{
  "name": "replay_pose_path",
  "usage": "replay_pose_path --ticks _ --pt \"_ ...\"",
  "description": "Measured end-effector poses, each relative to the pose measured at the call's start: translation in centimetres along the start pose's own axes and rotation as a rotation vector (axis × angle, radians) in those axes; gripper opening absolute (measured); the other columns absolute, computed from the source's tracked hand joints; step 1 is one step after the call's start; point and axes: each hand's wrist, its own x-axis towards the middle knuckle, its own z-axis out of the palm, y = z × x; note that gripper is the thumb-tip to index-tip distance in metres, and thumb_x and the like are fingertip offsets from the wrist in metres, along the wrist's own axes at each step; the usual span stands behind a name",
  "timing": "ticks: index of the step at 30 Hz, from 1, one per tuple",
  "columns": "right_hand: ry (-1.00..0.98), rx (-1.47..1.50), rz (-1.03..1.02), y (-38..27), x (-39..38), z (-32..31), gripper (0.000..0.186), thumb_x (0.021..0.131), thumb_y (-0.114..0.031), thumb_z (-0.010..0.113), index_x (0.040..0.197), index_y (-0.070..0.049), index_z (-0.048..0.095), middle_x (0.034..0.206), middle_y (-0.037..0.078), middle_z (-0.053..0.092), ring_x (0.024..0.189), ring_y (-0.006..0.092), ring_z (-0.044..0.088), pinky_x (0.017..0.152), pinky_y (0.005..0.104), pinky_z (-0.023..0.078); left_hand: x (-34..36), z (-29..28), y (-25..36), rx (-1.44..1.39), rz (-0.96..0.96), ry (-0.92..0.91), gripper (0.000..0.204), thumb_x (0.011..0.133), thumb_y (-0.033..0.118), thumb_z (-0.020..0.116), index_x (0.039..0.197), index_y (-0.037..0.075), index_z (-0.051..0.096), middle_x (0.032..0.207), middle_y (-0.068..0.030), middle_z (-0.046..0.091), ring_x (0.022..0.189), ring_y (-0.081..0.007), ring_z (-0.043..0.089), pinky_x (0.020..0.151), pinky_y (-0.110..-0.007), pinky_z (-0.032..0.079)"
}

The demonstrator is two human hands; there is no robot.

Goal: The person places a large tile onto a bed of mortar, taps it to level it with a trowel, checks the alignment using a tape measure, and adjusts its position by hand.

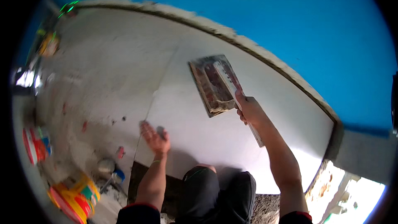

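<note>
A long, narrow whitish bar with a row of dark marks is gripped in my right hand. Its far part lies across a dirty rectangular board, dark-edged with a brownish face; I cannot tell whether the two are joined. Beneath is a large, smooth white slab. My left hand is open, fingers outstretched, at the seam along the slab's left edge; whether it touches the surface is not clear. Both hands appear slightly blurred. My knees are at the slab's near edge.
A rough-edged gap runs below the blue wall at the far side. On the left stand a yellow-and-red bucket, a red-and-white bucket and a yellowish object near green light lines. Rough dark ground shows beside my knees.
</note>
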Motion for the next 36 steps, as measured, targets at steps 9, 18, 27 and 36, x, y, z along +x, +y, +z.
replay_pose_path --ticks 9,18,27,36 --pt "1.047 0.078 -0.206 18.3 -12.4 -6.1 0.063 0.103 -0.063 0.035 0.077 -0.009 0.052 0.054 0.001 0.046 0.044 0.0114 0.044 0.041 0.0289 0.036 -0.6 1.4 -1.2 0.004 0.01 0.04 0.083 0.099 0.048 0.047 0.158 -0.005 0.021 0.164 -0.0264 0.02 0.153 -0.0424 0.019 0.124 -0.051 0.017" --pt "0.569 0.442 0.223 16.1 -15.9 -20.9 0.058 0.101 -0.065 0.045 0.077 -0.013 0.049 0.055 0.0 0.043 0.04 0.0106 0.04 0.038 0.0307 0.035 -0.5 2.6 -3.3 0.132 0.06 -0.012 0.08 0.103 0.052 0.04 0.158 -0.003 0.023 0.166 -0.0218 0.021 0.154 -0.0378 0.02 0.124 -0.05 0.019" --pt "0.936 -0.312 0.288 29.4 -13.8 -9.9 0.049 0.103 -0.039 0.048 0.082 0.003 0.059 0.063 0.023 0.059 0.051 0.0419 0.056 0.053 0.0525 0.047 -2.5 4.0 20.0 0.081 0.243 -0.022 0.088 0.1 0.051 0.048 0.155 -0.012 0.021 0.163 -0.031 0.018 0.153 -0.0442 0.016 0.125 -0.052 0.015" --pt "0.734 0.414 0.006 22.5 -25.8 -24.4 0.058 0.104 -0.063 0.038 0.081 -0.012 0.053 0.057 -0.002 0.046 0.045 0.0071 0.044 0.038 0.0238 0.034 -4.5 2.9 27.2 -0.002 0.375 -0.29 0.093 0.098 0.049 0.047 0.156 -0.012 0.01 0.166 -0.0301 0.003 0.155 -0.0432 0.003 0.126 -0.052 0.005"
